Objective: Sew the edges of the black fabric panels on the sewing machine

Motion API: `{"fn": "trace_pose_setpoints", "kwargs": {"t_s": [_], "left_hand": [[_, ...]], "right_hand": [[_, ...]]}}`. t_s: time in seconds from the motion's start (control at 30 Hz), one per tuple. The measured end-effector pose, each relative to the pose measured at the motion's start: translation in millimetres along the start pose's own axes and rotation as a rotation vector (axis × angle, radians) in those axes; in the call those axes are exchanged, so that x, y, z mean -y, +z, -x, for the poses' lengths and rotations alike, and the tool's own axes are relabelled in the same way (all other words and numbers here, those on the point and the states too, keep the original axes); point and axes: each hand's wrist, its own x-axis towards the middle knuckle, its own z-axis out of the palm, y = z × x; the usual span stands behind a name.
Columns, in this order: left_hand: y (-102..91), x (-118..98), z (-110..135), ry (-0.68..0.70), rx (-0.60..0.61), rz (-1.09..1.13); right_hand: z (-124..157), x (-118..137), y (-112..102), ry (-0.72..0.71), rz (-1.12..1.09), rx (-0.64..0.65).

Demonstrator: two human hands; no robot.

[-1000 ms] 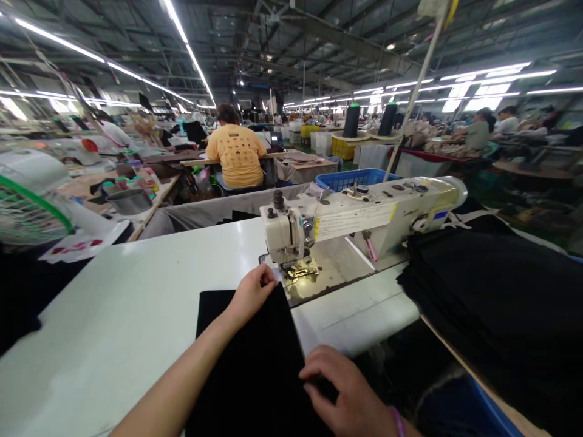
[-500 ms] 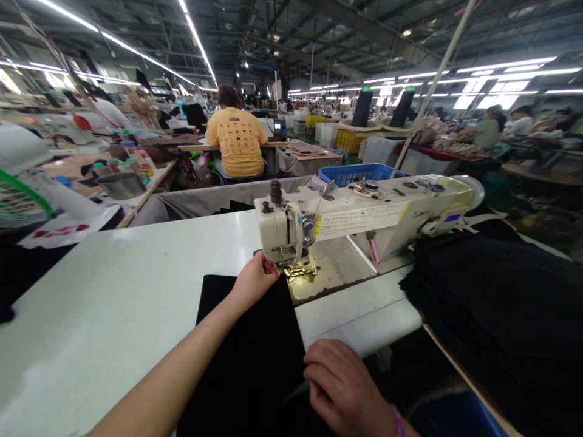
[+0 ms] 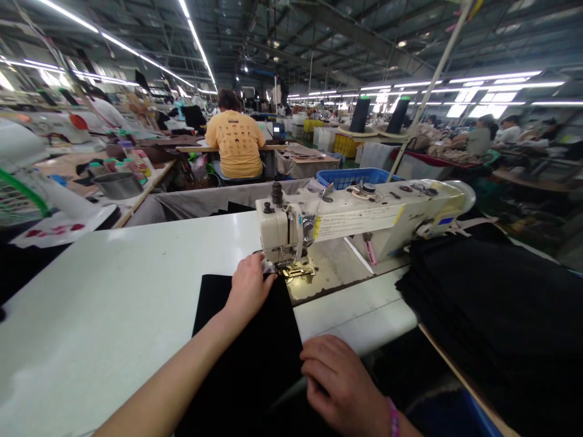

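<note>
Head view, down over sewing table (image 3: 113, 291)

Flat black fabric (image 3: 255, 346) beside presser foot

No legible text anywhere. Long white paper label (image 3: 357, 221) with a yellow end on the sewing machine (image 3: 364, 215) arm — print too small to read. Yellow shirt (image 3: 237, 144) at 12 o'clock has rows of small dark marks on the back — not readable. White sheet (image 3: 52, 232) at 9 o'clock carries red shapes, unreadable.
</note>
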Motion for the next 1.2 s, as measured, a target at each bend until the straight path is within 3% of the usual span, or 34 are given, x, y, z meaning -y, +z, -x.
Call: {"fn": "trace_pose_setpoints", "kwargs": {"t_s": [0.1,0.17,0.23,0.33,0.53,1.0,1.2], "left_hand": [[-10.5,-14.6,58.3,0.178,0.052,-0.041],[-13.3,-16.8,100.6,0.484,0.217,-0.05],[-11.8,-11.0,131.5,0.732,0.185,-0.15],[-5.4,6.2,145.2,0.911,0.077,-0.291],[-2.9,25.5,107.7,0.952,0.086,-0.316],[-10.2,40.4,19.9,0.817,0.174,-0.22],[-13.9,42.2,-3.4,0.676,0.198,-0.114]], "right_hand": [[-1.0,1.4,-2.1,0.016,-0.001,0.032],[-1.2,1.6,-3.3,0.025,-0.001,0.057],[-1.7,1.1,-4.3,0.03,-0.002,0.081],[-5.3,-0.6,-5.9,0.025,-0.004,0.107],[-25.0,-12.3,-5.8,0.059,0.021,0.122],[-94.7,-59.4,10.1,0.139,0.302,0.227],[-96.4,-49.2,16.3,0.217,0.321,0.185]]}}
